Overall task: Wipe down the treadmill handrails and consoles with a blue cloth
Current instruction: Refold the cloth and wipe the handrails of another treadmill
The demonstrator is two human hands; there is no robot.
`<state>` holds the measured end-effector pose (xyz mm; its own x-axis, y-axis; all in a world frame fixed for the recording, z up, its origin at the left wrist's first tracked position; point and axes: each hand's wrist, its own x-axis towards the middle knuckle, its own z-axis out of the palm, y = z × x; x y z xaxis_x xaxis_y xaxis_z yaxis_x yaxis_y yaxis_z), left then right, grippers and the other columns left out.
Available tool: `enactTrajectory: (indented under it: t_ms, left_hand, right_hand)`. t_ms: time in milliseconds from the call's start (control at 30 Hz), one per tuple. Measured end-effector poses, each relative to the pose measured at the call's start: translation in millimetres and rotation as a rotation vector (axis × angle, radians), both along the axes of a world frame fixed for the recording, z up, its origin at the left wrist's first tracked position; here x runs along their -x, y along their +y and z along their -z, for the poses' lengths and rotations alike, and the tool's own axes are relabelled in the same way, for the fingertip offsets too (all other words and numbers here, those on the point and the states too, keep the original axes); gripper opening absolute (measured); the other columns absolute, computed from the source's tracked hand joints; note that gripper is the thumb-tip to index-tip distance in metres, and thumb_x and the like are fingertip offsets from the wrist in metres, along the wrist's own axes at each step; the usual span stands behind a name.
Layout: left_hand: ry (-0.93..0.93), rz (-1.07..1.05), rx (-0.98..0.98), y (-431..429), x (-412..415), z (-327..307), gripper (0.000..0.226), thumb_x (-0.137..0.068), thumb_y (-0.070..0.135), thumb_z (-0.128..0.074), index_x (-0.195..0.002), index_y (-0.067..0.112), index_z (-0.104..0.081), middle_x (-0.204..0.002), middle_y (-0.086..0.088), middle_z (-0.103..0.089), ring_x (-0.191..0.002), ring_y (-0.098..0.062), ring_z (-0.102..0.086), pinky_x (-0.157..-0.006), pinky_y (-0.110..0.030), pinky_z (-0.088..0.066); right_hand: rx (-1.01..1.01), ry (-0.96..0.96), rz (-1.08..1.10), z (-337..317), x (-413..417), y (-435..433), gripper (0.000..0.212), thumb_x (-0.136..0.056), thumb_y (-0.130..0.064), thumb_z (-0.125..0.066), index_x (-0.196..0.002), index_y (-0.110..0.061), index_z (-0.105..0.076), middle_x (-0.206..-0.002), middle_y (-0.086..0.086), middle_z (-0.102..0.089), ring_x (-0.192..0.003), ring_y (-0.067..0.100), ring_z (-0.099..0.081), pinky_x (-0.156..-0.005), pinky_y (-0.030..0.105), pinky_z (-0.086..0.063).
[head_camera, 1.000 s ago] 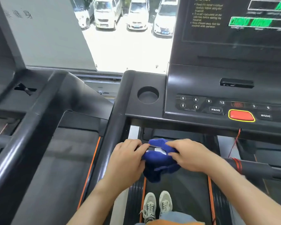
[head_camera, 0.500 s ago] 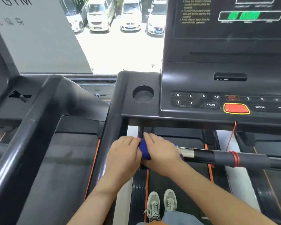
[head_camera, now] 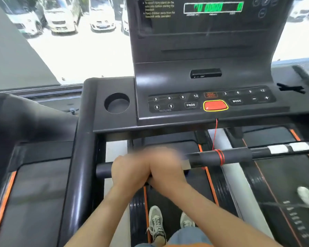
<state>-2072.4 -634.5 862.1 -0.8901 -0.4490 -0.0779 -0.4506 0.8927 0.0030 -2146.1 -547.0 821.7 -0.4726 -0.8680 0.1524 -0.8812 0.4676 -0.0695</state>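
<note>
Both hands sit side by side on the treadmill's crossbar handrail (head_camera: 235, 155), close to its left end and touching each other. The left hand (head_camera: 129, 172) grips the bar with its fingers curled over the top. The right hand (head_camera: 167, 168) lies over the bar just beside it, but its fingers are smeared by motion blur, so I cannot tell how it grips. The blue cloth cannot be made out, since the hands cover that stretch of the bar. A silver sensor plate (head_camera: 185, 164) shows on the bar at the right hand's outer edge. Farther right, a red cord (head_camera: 219, 156) is wound round the bar and runs up to the console (head_camera: 203, 77). Beyond it, two white tape patches (head_camera: 278, 148) wrap the bar. On the console's keypad a red stop button (head_camera: 215, 105) with a yellow border sits between the PROG and MODE keys, and a round cup holder (head_camera: 116, 103) is sunk into the tray on its left. The left side rail (head_camera: 82, 157) runs down from the console past the left hand. Below the forearms, two grey sneakers (head_camera: 156, 223) stand on the black belt (head_camera: 194, 184). Parked cars (head_camera: 61, 20) show through the window behind the console.
</note>
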Motion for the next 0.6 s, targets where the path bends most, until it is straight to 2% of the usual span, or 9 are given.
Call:
enactTrajectory:
  t_ms: [100,167,233,267,333,400,467,533,600]
  left_hand:
    - [-0.151,0.035,0.055,0,-1,1,0.027,-0.064,0.016,-0.073,-0.089,0.011,-0.063,-0.053,-0.002,-0.055,-0.039,-0.027,-0.051,-0.044,-0.026,-0.028]
    - [-0.138,0.058,0.079,-1,-1,3,0.032,-0.06,0.008,-0.076,-0.09,0.006,-0.064,-0.051,-0.004,-0.053,-0.035,-0.029,-0.048,-0.042,-0.025,-0.027]
    - [-0.114,0.073,0.119,-2,2,5,0.03,-0.06,0.002,-0.074,-0.089,0.002,-0.066,-0.05,-0.006,-0.053,-0.035,-0.03,-0.047,-0.043,-0.025,-0.026]
    - [-0.153,0.067,0.135,-1,4,6,0.029,-0.069,0.005,-0.068,-0.098,0.005,-0.065,-0.057,-0.005,-0.058,-0.042,-0.03,-0.053,-0.045,-0.028,-0.027]
    - [-0.19,0.079,0.132,-1,9,7,0.029,-0.088,0.014,-0.051,-0.117,0.014,-0.054,-0.081,-0.002,-0.065,-0.063,-0.028,-0.06,-0.051,-0.031,-0.031]
    - [-0.194,0.035,0.065,1,16,3,0.022,-0.095,0.022,-0.042,-0.116,0.02,-0.048,-0.092,0.001,-0.064,-0.072,-0.025,-0.057,-0.058,-0.032,-0.035]
    - [-0.141,-0.071,0.002,3,18,4,0.013,-0.096,0.025,-0.037,-0.104,0.024,-0.046,-0.093,0.001,-0.066,-0.078,-0.026,-0.06,-0.066,-0.033,-0.034]
    - [-0.03,-0.185,-0.111,6,20,7,0.018,-0.098,0.026,-0.029,-0.098,0.026,-0.047,-0.094,0.0,-0.068,-0.087,-0.026,-0.063,-0.071,-0.034,-0.034]
    - [0.094,-0.255,-0.299,21,27,5,0.027,-0.1,0.033,-0.026,-0.106,0.031,-0.052,-0.1,0.004,-0.068,-0.095,-0.022,-0.063,-0.079,-0.036,-0.035]
  right_hand:
    - [-0.025,-0.015,-0.068,-7,32,41,0.043,-0.064,-0.033,-0.06,-0.104,-0.017,-0.059,-0.093,-0.001,-0.059,-0.084,0.024,-0.055,-0.072,0.037,-0.038]
    - [-0.059,-0.004,-0.023,-11,61,73,0.048,-0.062,-0.036,-0.061,-0.104,-0.015,-0.06,-0.098,0.001,-0.06,-0.088,0.026,-0.057,-0.074,0.038,-0.043]
    - [-0.104,0.01,0.038,-12,79,97,0.052,-0.062,-0.025,-0.07,-0.111,-0.012,-0.059,-0.105,0.004,-0.06,-0.094,0.029,-0.058,-0.081,0.04,-0.047]
    - [-0.086,0.019,0.071,-11,80,99,0.051,-0.061,-0.017,-0.07,-0.111,-0.011,-0.059,-0.105,0.006,-0.059,-0.094,0.031,-0.057,-0.083,0.041,-0.046]
    - [-0.01,0.018,0.144,-12,62,83,0.039,-0.063,-0.005,-0.059,-0.102,-0.008,-0.06,-0.095,0.009,-0.059,-0.089,0.032,-0.055,-0.088,0.043,-0.044]
    - [0.045,-0.019,0.135,-13,33,54,0.031,-0.067,-0.007,-0.048,-0.096,-0.009,-0.059,-0.09,0.009,-0.059,-0.089,0.032,-0.055,-0.096,0.047,-0.042]
    - [0.064,-0.105,0.041,-11,10,34,0.032,-0.069,-0.012,-0.054,-0.101,-0.011,-0.059,-0.096,0.007,-0.061,-0.096,0.029,-0.056,-0.103,0.046,-0.041]
    - [0.107,-0.187,-0.089,-11,11,34,0.041,-0.071,-0.017,-0.061,-0.111,-0.011,-0.059,-0.106,0.005,-0.062,-0.105,0.026,-0.056,-0.107,0.042,-0.039]
    - [0.131,-0.227,-0.159,-12,37,53,0.044,-0.072,-0.014,-0.061,-0.115,-0.01,-0.061,-0.112,0.003,-0.064,-0.107,0.024,-0.058,-0.105,0.04,-0.04]
